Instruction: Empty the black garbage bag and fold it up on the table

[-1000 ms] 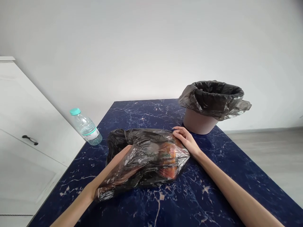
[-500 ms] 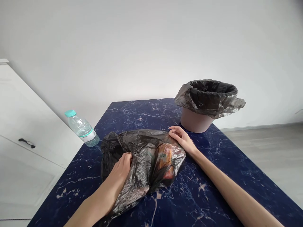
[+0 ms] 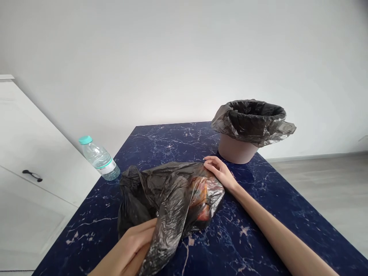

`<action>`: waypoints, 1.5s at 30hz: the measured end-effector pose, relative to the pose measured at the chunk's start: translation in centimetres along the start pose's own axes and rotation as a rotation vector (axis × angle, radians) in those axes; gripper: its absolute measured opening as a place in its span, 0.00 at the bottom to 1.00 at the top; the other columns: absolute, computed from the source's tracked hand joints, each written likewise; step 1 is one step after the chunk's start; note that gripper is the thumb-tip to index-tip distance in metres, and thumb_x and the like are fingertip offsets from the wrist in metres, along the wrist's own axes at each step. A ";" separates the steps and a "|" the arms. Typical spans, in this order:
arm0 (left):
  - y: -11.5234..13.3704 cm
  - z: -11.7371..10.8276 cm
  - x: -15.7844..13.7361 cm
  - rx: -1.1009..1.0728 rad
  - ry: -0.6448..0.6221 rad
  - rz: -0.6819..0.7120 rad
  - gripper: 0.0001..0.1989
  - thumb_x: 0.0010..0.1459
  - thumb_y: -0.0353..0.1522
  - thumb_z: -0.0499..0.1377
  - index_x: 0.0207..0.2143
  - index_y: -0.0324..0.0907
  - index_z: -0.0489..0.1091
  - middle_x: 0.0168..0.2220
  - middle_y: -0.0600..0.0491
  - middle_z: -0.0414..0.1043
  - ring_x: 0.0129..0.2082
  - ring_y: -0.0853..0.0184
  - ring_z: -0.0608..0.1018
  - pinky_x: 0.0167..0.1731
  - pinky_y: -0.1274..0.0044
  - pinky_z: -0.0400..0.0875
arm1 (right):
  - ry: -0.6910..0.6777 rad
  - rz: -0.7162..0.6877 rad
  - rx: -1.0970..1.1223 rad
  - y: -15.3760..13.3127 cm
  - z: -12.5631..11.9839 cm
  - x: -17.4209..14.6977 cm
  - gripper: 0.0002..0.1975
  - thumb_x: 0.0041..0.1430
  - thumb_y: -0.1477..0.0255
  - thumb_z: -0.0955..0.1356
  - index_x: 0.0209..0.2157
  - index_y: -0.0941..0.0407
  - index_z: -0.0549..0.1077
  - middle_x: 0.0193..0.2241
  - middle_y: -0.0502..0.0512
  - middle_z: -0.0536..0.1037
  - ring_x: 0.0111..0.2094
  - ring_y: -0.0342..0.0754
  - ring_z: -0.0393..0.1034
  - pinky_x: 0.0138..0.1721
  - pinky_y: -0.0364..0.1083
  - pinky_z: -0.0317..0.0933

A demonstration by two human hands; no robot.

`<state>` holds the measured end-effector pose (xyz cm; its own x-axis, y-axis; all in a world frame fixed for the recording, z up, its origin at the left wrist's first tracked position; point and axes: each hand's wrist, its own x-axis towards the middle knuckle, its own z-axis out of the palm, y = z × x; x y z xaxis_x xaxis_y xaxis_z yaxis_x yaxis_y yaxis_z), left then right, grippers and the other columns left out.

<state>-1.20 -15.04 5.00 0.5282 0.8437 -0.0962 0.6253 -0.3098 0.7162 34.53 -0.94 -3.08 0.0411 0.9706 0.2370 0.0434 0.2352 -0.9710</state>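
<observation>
By the bent fingers of the right hand [image 3: 221, 173], the far right corner of the black bag [image 3: 169, 191] is touched; whether it is pinched cannot be told. The left hand [image 3: 136, 237] is placed at the bag's left opening, its fingertips hidden by film, so their hold cannot be told. The bag is laid on the near middle of the surface [image 3: 230, 237]. Its thin film could be torn if dragged against the orange-red item [image 3: 202, 195] seen through it; the bottle [image 3: 103, 163], near the left edge, could be toppled by a knock. Counted: two hands, one bag, one visible item, one bottle, one far-right bin [image 3: 237, 149] with one liner [image 3: 255, 124]
</observation>
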 end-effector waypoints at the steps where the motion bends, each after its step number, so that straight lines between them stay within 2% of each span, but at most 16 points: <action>1: 0.1 0.2 -0.2 -0.025 -0.007 0.003 0.32 0.67 0.58 0.54 0.69 0.64 0.71 0.57 0.49 0.83 0.65 0.41 0.77 0.59 0.58 0.80 | 0.000 0.000 0.000 0.0 0.0 0.0 0.24 0.60 0.48 0.75 0.50 0.50 0.76 0.39 0.53 0.81 0.42 0.54 0.76 0.50 0.53 0.70; 3: 0.0 0.4 -0.3 -0.070 -0.004 -0.026 0.31 0.69 0.56 0.53 0.69 0.61 0.72 0.57 0.47 0.82 0.64 0.42 0.78 0.58 0.60 0.81 | 0.002 -0.001 0.000 -0.1 0.0 -0.1 0.24 0.60 0.48 0.75 0.50 0.50 0.77 0.39 0.53 0.81 0.43 0.54 0.76 0.50 0.53 0.70; 5: -0.1 0.4 -0.2 -0.064 0.028 -0.081 0.27 0.71 0.50 0.53 0.69 0.62 0.72 0.58 0.49 0.81 0.62 0.46 0.79 0.56 0.64 0.81 | 0.001 0.001 -0.002 -0.1 0.0 -0.1 0.24 0.60 0.48 0.75 0.50 0.50 0.77 0.39 0.53 0.81 0.43 0.54 0.76 0.50 0.53 0.70; 8: -0.4 0.1 -0.1 0.116 0.123 -0.121 0.27 0.70 0.35 0.50 0.67 0.63 0.72 0.64 0.53 0.76 0.55 0.52 0.83 0.53 0.69 0.80 | -0.004 0.009 -0.004 -0.1 -0.1 -0.2 0.24 0.60 0.48 0.75 0.50 0.50 0.77 0.39 0.53 0.81 0.43 0.53 0.77 0.50 0.52 0.70; 10: -0.6 -0.2 -0.2 0.292 0.186 -0.126 0.34 0.64 0.28 0.48 0.68 0.62 0.70 0.64 0.52 0.75 0.46 0.56 0.85 0.46 0.72 0.80 | -0.009 0.010 -0.006 -0.1 -0.1 -0.2 0.25 0.60 0.48 0.75 0.50 0.50 0.77 0.39 0.53 0.81 0.43 0.54 0.77 0.51 0.52 0.70; 12: -0.8 -0.3 -0.2 0.432 0.208 -0.144 0.39 0.58 0.26 0.49 0.69 0.60 0.66 0.58 0.50 0.78 0.33 0.61 0.83 0.36 0.74 0.77 | -0.012 0.008 -0.006 -0.1 -0.2 -0.1 0.25 0.60 0.48 0.75 0.49 0.50 0.77 0.39 0.53 0.81 0.43 0.54 0.76 0.51 0.53 0.70; 15: -1.1 -0.3 -0.3 0.556 0.198 -0.182 0.37 0.52 0.25 0.51 0.65 0.55 0.68 0.54 0.47 0.79 0.22 0.65 0.76 0.25 0.76 0.68 | -0.013 0.005 -0.005 0.0 -0.2 -0.1 0.25 0.60 0.48 0.75 0.49 0.50 0.77 0.39 0.53 0.80 0.43 0.54 0.76 0.50 0.53 0.70; 17: -1.2 -0.3 -0.2 0.588 0.192 -0.195 0.35 0.51 0.24 0.52 0.62 0.54 0.69 0.56 0.46 0.78 0.23 0.65 0.78 0.25 0.76 0.66 | -0.014 0.003 -0.004 0.0 -0.1 -0.1 0.25 0.60 0.48 0.75 0.49 0.50 0.77 0.39 0.53 0.80 0.43 0.54 0.76 0.50 0.53 0.70; 23: -0.8 -0.2 -0.5 0.617 0.228 -0.245 0.36 0.53 0.23 0.52 0.64 0.53 0.64 0.57 0.44 0.77 0.29 0.59 0.84 0.26 0.75 0.65 | -0.017 0.004 -0.011 -0.1 -0.2 -0.2 0.24 0.61 0.49 0.75 0.49 0.50 0.77 0.39 0.53 0.81 0.43 0.54 0.77 0.51 0.53 0.70; 25: -0.5 -0.2 -0.8 0.599 0.232 -0.245 0.34 0.54 0.22 0.50 0.62 0.53 0.65 0.55 0.46 0.78 0.30 0.59 0.85 0.27 0.74 0.65 | -0.016 0.005 -0.014 -0.1 -0.2 -0.1 0.24 0.61 0.49 0.75 0.49 0.50 0.77 0.39 0.53 0.81 0.43 0.54 0.77 0.51 0.53 0.70; 28: -0.2 -0.4 -1.2 0.545 0.239 -0.240 0.27 0.59 0.24 0.49 0.58 0.54 0.66 0.53 0.50 0.81 0.38 0.57 0.87 0.32 0.74 0.67 | -0.015 0.007 -0.018 0.0 -0.2 -0.1 0.24 0.61 0.48 0.75 0.49 0.50 0.77 0.39 0.53 0.81 0.43 0.54 0.77 0.51 0.53 0.70; 30: -0.4 -0.6 -1.5 0.551 0.232 -0.288 0.25 0.62 0.25 0.50 0.58 0.54 0.65 0.52 0.51 0.82 0.42 0.55 0.87 0.34 0.73 0.67 | -0.019 0.008 -0.019 0.0 -0.2 -0.1 0.24 0.61 0.48 0.75 0.50 0.50 0.77 0.39 0.53 0.81 0.43 0.54 0.77 0.51 0.53 0.70; 34: -1.7 -1.2 -2.0 0.649 0.151 -0.488 0.29 0.63 0.24 0.49 0.64 0.49 0.63 0.47 0.46 0.84 0.36 0.55 0.87 0.29 0.74 0.64 | -0.026 0.011 -0.022 -0.1 -0.2 -0.1 0.24 0.61 0.48 0.74 0.50 0.51 0.76 0.40 0.53 0.81 0.44 0.54 0.77 0.51 0.52 0.70; 36: -2.0 -1.3 -2.2 0.663 0.165 -0.542 0.30 0.64 0.25 0.49 0.67 0.47 0.61 0.47 0.44 0.84 0.34 0.56 0.87 0.28 0.76 0.64 | -0.029 0.013 -0.022 -0.1 -0.2 -0.1 0.25 0.61 0.49 0.74 0.50 0.51 0.76 0.40 0.53 0.81 0.44 0.54 0.77 0.51 0.52 0.70; 41: -1.4 -1.4 -2.5 0.618 0.296 -0.465 0.35 0.62 0.29 0.53 0.72 0.48 0.55 0.46 0.48 0.83 0.30 0.62 0.84 0.28 0.78 0.67 | -0.030 0.018 -0.019 0.1 -0.3 -0.1 0.25 0.62 0.49 0.74 0.51 0.51 0.76 0.41 0.53 0.81 0.44 0.53 0.77 0.52 0.52 0.70; 45: -1.4 -1.4 -2.1 0.627 0.318 -0.376 0.35 0.60 0.26 0.55 0.69 0.50 0.61 0.44 0.50 0.80 0.27 0.65 0.81 0.28 0.78 0.68 | -0.025 0.015 -0.020 0.2 -0.3 -0.1 0.25 0.61 0.48 0.74 0.50 0.51 0.76 0.40 0.54 0.81 0.44 0.54 0.77 0.52 0.52 0.70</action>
<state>-3.99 -15.78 5.11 0.0868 0.9961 0.0156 0.9857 -0.0881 0.1436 34.81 -0.98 -3.33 0.0167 0.9750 0.2215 0.0625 0.2201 -0.9735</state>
